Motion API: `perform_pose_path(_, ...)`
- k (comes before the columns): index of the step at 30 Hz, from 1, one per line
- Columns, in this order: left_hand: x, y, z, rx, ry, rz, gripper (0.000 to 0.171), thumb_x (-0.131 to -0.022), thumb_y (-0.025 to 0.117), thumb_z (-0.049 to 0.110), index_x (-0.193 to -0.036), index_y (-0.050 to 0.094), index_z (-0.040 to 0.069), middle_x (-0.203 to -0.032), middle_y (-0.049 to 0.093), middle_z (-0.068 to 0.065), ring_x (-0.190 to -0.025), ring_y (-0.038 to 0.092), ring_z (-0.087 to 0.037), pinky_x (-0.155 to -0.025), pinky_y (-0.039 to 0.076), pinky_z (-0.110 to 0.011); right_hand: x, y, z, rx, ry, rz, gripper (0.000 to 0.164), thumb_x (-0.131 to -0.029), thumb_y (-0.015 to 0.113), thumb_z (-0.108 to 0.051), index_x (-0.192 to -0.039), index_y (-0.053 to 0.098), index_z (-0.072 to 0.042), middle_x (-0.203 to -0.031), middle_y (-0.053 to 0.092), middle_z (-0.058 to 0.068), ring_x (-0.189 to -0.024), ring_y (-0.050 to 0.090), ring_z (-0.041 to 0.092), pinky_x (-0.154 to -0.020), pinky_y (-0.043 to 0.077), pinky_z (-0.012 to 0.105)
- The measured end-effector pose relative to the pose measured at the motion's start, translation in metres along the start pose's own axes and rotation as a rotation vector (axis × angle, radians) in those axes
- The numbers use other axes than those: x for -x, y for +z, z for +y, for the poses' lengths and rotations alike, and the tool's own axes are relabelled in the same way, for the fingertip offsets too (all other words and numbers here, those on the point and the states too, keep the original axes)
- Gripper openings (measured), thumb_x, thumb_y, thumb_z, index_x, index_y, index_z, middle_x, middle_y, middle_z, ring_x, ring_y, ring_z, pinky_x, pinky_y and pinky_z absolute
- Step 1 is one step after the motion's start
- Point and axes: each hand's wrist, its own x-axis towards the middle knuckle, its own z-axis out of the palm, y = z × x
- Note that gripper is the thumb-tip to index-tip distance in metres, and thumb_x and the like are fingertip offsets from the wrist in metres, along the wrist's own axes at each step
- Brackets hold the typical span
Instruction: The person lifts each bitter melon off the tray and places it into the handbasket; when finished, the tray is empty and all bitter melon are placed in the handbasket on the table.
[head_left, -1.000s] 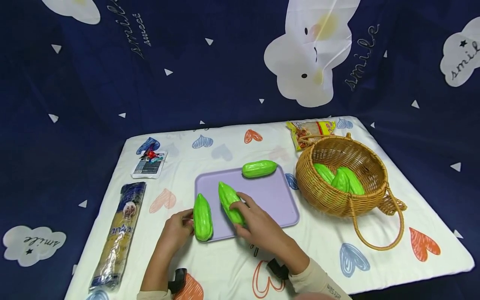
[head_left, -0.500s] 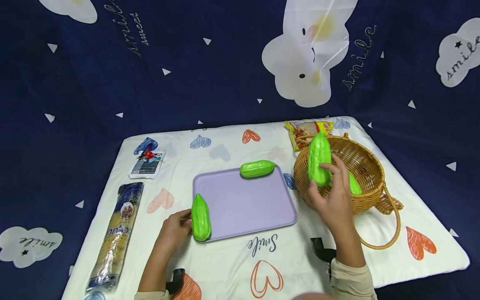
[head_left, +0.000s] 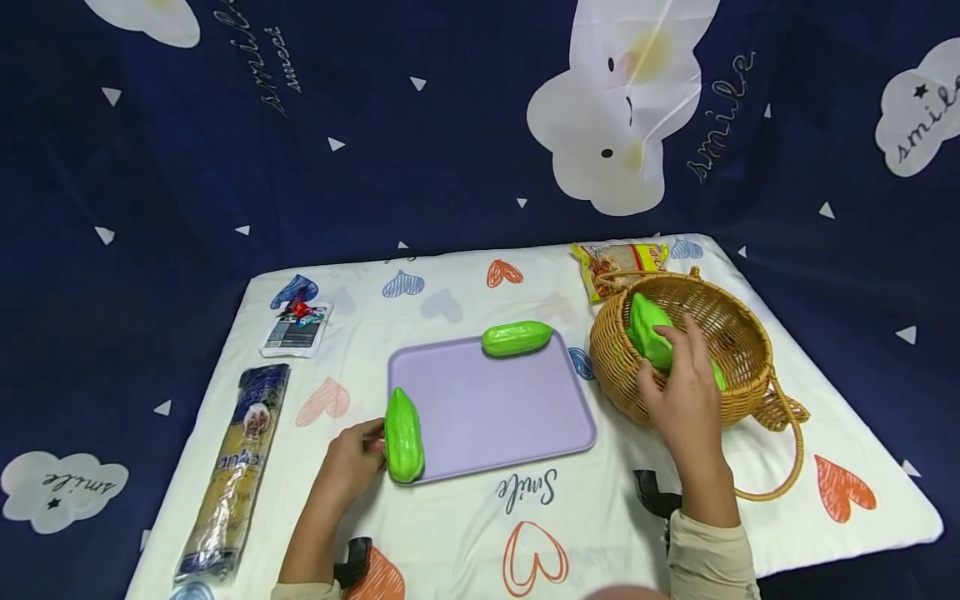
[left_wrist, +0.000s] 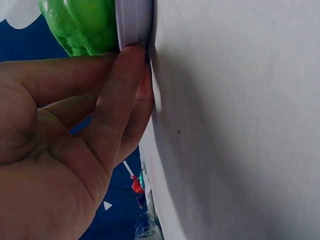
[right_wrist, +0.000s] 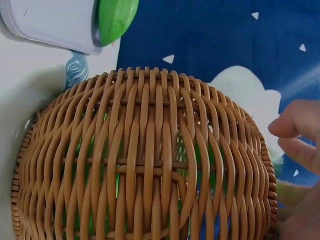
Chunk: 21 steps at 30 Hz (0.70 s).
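Note:
My right hand is over the near rim of the wicker basket, thumb and fingers spread. Just beyond its fingertips, a bright green, ridged bitter melon lies in the basket, leaning at the left inner wall. In the right wrist view, the fingers stand apart beside the basket's woven side. My left hand holds the left edge of the lilac tray, its thumb tip pressed to the tray's side. A second bitter melon lies along that edge, and a third on the far edge.
The basket's looped handle hangs down toward the front right. Behind the basket lies a yellow snack packet. A long pasta-like packet and a small white packet lie at the left.
My right hand has carried a bitter melon from the tray's middle to the basket and let go of it inside. My left hand has stayed at the tray's edge.

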Motion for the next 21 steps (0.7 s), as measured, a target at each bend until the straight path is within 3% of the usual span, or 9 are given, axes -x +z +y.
perform_pose_path(5,0.0,0.0,-0.001,0.009,0.011,0.003,0.041,-0.088,0.055,-0.004,-0.129,0.06,-0.003,-0.105,0.07,-0.015,-0.095,0.063,-0.025,-0.083,0.046,-0.041,0.004,0.005,-0.006,-0.045,-0.04,0.003,0.043,-0.083,0.063,-0.002,-0.126,0.056,-0.001,-0.149,0.038,0.018,-0.134,0.038,0.043,-0.094,0.038,0.062)
perform_pose_path(10,0.0,0.0,0.0,0.007,0.007,0.003,0.041,-0.087,0.056,-0.004,-0.129,0.06,-0.002,-0.104,0.07,-0.014,-0.093,0.063,-0.024,-0.082,0.047,-0.04,0.018,0.03,-0.028,-0.179,-0.195,-0.051,0.04,-0.081,0.064,0.002,-0.12,0.058,0.002,-0.14,0.048,0.02,-0.131,0.042,0.038,-0.105,0.034,0.056)
perform_pose_path(14,0.0,0.0,-0.001,0.007,0.009,0.008,0.041,-0.087,0.056,-0.004,-0.128,0.06,-0.002,-0.104,0.07,-0.014,-0.093,0.063,-0.024,-0.082,0.046,-0.04,0.035,0.058,-0.062,-0.221,-0.385,-0.253,0.041,-0.083,0.067,-0.005,-0.123,0.059,-0.004,-0.134,0.054,0.015,-0.127,0.048,0.03,-0.106,0.038,0.045)
perform_pose_path(18,0.0,0.0,-0.001,0.002,0.01,0.01,0.042,-0.087,0.056,-0.003,-0.129,0.059,-0.003,-0.107,0.07,-0.016,-0.099,0.063,-0.028,-0.086,0.046,-0.044,0.052,0.081,-0.097,-0.166,-0.549,-0.514,0.044,-0.088,0.066,-0.019,-0.131,0.055,-0.015,-0.136,0.052,0.008,-0.126,0.049,0.023,-0.102,0.043,0.04)
perform_pose_path(21,0.0,0.0,-0.001,0.001,0.006,0.006,0.042,-0.088,0.056,-0.002,-0.13,0.059,-0.003,-0.109,0.07,-0.017,-0.101,0.063,-0.03,-0.087,0.046,-0.046,0.065,0.098,-0.118,-0.113,-0.662,-0.639,0.047,-0.09,0.065,-0.024,-0.134,0.052,-0.018,-0.138,0.05,0.008,-0.128,0.048,0.022,-0.101,0.044,0.038)
